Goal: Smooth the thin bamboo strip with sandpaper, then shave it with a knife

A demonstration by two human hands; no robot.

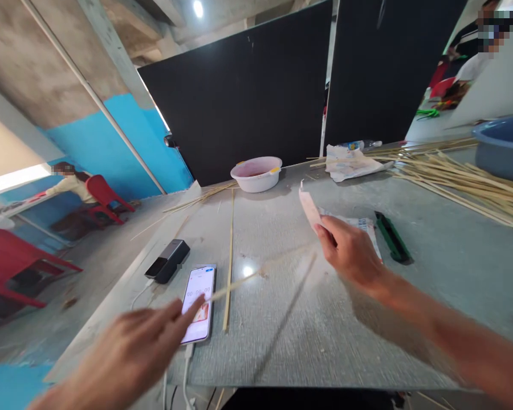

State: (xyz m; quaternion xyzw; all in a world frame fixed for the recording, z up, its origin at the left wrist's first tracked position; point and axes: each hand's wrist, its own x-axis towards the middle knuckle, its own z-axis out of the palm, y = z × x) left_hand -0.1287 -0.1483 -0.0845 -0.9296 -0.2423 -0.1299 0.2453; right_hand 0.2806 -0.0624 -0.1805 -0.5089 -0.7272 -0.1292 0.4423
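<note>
My left hand [139, 341], blurred by motion, is closed on one end of a thin bamboo strip [256, 273]. The strip slants up to the right above the table. Below the fingers lies a lit smartphone [203, 279] with a cable at its lower end. My right hand [353, 250] grips a pale, flat-handled blade tool [309, 208], its narrow tip pointing up and away; the exact kind is unclear. Beside that hand, a green utility knife [392, 238] rests on the table, and a printed wrapper [370, 229] shows partly behind the hand. Another bamboo strip [229, 256] lies right of the phone.
A black power bank [167, 261] sits left of the phone. At the back stand a white basin [257, 179] and a crumpled paper sack [350, 164]. Many bamboo strips [465, 182] spread at right near a blue tub [500, 151]. Black panels [248, 97] rise behind the table [325, 336].
</note>
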